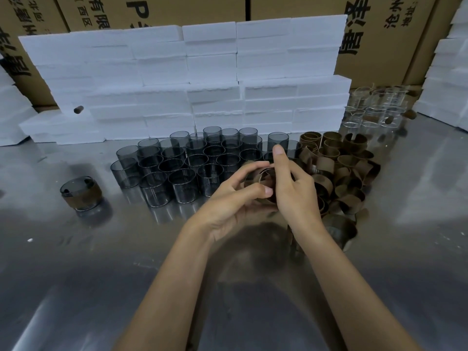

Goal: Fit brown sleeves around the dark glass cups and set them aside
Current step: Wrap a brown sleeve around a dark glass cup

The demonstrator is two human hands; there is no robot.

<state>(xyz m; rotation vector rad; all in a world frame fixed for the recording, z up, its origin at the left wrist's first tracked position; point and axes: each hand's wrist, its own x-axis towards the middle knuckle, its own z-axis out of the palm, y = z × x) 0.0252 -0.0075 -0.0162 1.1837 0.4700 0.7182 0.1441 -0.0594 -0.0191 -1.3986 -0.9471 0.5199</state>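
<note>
At the far left of the shiny metal table (76, 262), one finished cup (80, 194) stands alone, a brown band wrapped round its lower half; as far as can be seen it is the only one done, so the job looks barely begun. To its right a crowd of bare dark cups (192, 160) waits, smoky grey, see-through, straight-walled and packed rim to rim in rows in front of a wall of white foam blocks (192, 79). Right of them, the person's left hand (233, 198) and right hand (291, 188) meet above the table, both with fingers curled round one brown sleeve (260, 177), a thin open ring whose pale inner face catches the light. Whether a cup already sits inside it cannot be told, since the fingers hide it. Further right lies a loose heap of spare sleeves (342, 168), curled and tumbled, and behind it some clear glasses (372, 110) near cardboard boxes (379, 34).
</note>
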